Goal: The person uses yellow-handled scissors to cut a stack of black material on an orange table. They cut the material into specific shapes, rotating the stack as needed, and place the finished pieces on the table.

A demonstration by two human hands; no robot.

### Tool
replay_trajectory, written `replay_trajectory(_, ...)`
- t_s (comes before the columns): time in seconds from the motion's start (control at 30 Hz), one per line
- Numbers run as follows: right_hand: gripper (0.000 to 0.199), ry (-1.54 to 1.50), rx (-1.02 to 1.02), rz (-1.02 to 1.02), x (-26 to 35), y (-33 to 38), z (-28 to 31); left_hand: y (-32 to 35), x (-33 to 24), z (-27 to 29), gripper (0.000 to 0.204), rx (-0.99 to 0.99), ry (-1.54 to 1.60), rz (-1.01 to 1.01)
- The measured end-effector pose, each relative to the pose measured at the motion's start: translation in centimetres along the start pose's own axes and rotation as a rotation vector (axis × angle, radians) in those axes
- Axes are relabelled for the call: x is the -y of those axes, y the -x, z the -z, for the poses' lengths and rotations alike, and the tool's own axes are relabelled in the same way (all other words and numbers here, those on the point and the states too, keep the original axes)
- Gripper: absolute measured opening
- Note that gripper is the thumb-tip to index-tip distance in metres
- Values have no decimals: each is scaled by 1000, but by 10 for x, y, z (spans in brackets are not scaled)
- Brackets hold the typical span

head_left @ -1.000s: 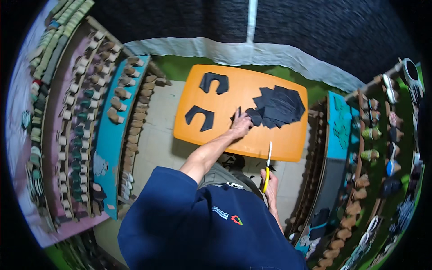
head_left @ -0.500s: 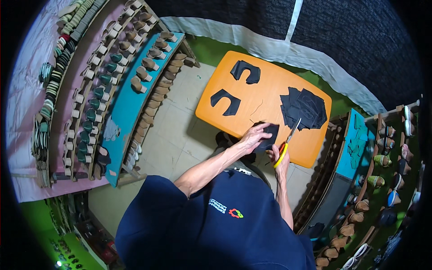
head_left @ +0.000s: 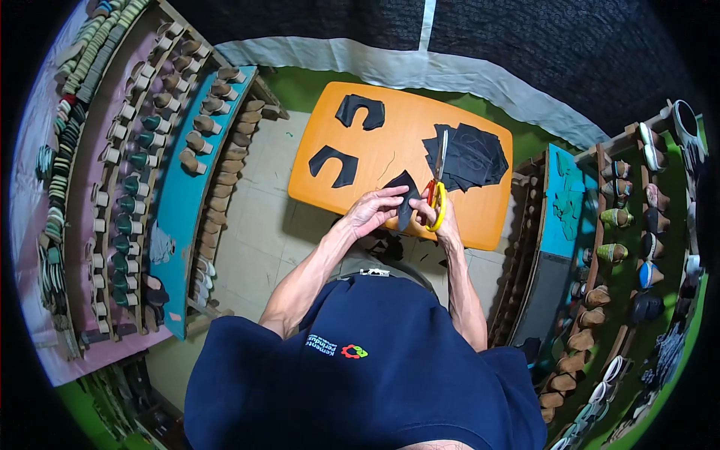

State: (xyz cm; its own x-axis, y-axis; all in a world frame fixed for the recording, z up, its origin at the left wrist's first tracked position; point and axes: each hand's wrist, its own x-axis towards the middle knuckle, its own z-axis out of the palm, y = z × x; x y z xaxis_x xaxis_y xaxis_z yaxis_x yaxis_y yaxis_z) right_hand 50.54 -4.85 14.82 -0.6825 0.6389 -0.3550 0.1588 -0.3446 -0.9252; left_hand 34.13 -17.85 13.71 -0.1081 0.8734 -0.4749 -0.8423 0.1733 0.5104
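Observation:
My left hand point(head_left: 371, 213) pinches a small black piece of sheet material point(head_left: 399, 184) at the near edge of the table. Beside it, my right hand point(head_left: 444, 223) has its fingers round the yellow and red handles of scissors point(head_left: 442, 154), whose blades point away toward the far side. The right thumb reaches to the black piece, and its fingertips seem to touch it. On the orange table point(head_left: 409, 112) lie an upper U-shaped black cut-out point(head_left: 348, 107), a lower U-shaped black cut-out point(head_left: 328, 154) and a pile of black pieces point(head_left: 476, 161).
At left, a tiered rack point(head_left: 206, 82) carries many shoe lasts and shoes. A blue shelf point(head_left: 564, 214) with green scraps and a rack of shoes point(head_left: 600, 296) stand at right. Dark scraps point(head_left: 386, 246) lie below the table's near edge. A dark curtain point(head_left: 315, 22) hangs behind.
The scissors have swung more upright, and the right hand has come closer to the left. The black piece has turned, its tip now pointing up. The whole view has shifted.

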Motion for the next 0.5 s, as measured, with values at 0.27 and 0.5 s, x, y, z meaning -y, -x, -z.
replay_trajectory(0.27,42,153,-7,-19,-26,27,-7,-32,-15,-26,54,-303,155,-571)
replay_trajectory(0.5,59,402,107,49,-48,54,-34,-41,-25,-44,63,-303,184,-756)
